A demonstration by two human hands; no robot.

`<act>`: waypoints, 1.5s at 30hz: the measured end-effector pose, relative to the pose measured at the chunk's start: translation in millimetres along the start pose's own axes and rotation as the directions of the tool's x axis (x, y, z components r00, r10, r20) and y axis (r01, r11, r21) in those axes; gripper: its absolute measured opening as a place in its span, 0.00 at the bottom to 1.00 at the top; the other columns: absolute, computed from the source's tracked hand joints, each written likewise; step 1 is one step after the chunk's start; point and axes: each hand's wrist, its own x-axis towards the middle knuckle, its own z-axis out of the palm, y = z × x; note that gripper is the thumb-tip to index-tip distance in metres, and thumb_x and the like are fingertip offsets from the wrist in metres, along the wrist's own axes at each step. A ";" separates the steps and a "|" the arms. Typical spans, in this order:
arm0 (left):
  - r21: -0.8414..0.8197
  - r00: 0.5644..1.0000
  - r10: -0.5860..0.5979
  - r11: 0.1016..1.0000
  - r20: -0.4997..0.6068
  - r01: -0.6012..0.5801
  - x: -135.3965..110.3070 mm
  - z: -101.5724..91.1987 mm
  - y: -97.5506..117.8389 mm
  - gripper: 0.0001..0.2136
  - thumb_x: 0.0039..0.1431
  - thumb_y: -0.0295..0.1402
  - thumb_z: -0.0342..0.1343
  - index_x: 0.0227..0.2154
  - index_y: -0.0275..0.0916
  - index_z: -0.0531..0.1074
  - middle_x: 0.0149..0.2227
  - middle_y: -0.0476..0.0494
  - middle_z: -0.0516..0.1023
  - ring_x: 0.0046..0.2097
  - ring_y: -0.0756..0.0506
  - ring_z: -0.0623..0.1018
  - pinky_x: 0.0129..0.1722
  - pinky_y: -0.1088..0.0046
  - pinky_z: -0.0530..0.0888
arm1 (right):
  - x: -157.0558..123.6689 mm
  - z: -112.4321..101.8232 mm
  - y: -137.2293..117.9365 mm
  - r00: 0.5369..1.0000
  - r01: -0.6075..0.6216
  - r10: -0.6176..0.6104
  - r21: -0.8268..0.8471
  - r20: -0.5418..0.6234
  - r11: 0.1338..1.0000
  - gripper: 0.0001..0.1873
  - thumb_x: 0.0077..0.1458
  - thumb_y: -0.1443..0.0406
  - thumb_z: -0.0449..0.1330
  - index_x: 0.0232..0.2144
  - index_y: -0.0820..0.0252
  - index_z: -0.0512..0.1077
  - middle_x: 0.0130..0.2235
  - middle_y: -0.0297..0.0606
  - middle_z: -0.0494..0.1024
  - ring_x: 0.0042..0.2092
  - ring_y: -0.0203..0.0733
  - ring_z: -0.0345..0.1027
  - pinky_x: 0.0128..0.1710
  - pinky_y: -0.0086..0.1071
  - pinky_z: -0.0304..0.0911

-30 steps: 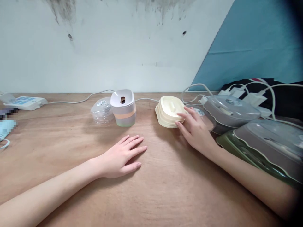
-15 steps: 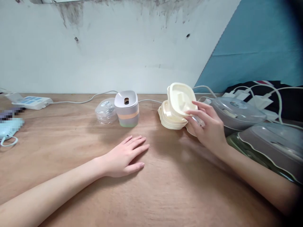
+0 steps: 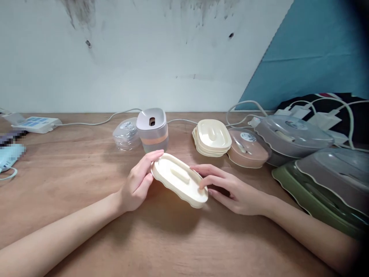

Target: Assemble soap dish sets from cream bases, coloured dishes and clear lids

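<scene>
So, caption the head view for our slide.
Left hand and right hand hold a tilted cream lid-like piece near a stack of similar pieces.

We could pass between the striped container (image 3: 152,134) and the cream stack (image 3: 213,134), though the held lid (image 3: 180,176) stands before the near end and a cable (image 3: 182,119) crosses the far. Lidded boxes (image 3: 294,140) obstruct our right.

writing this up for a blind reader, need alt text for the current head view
A person's left hand and right hand hold what looks like a cream lid, tilted above a wooden table. Behind it stand a striped lilac tub and a stack of similar cream pieces, with clear-topped boxes to the right.
</scene>
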 end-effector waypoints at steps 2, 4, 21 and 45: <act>-0.063 0.999 -0.027 0.998 0.042 0.029 0.1 -0.2 0.5 0.17 0.62 0.30 0.38 0.50 0.37 0.64 0.48 0.39 0.72 0.49 0.41 0.72 0.49 0.61 0.69 | 0.6 0.7 1.6 0.999 -0.046 0.046 -0.004 -0.018 0.999 0.11 0.59 0.74 0.45 0.36 0.57 0.64 0.55 0.48 0.64 0.56 0.41 0.61 0.52 0.39 0.63; -0.045 0.991 -0.060 0.997 0.120 0.066 1.4 -0.1 2.4 0.16 0.63 0.31 0.38 0.45 0.36 0.68 0.40 0.41 0.75 0.42 0.43 0.75 0.42 0.66 0.72 | 1.7 2.6 2.8 0.994 -0.103 0.103 -0.022 -0.029 0.994 0.11 0.59 0.74 0.44 0.35 0.57 0.63 0.53 0.47 0.67 0.55 0.41 0.63 0.50 0.39 0.64; 0.167 0.907 0.173 0.953 0.385 -0.253 4.1 2.4 10.0 0.34 0.51 0.47 0.61 0.56 0.39 0.55 0.52 0.33 0.66 0.55 0.35 0.65 0.54 0.54 0.64 | 0.4 -0.3 -0.4 0.991 -0.103 0.104 -0.024 0.088 0.994 0.44 0.49 0.50 0.61 0.61 0.64 0.48 0.60 0.54 0.60 0.59 0.54 0.57 0.55 0.47 0.59; 0.812 0.979 -0.194 0.561 -0.060 0.161 141.1 -48.9 32.4 0.29 0.60 0.49 0.45 0.59 0.34 0.56 0.62 0.35 0.58 0.63 0.33 0.55 0.60 0.54 0.52 | 1.7 1.9 0.4 0.985 -0.142 0.148 -0.067 0.085 0.988 0.40 0.54 0.50 0.57 0.60 0.64 0.49 0.61 0.55 0.59 0.60 0.53 0.55 0.56 0.49 0.57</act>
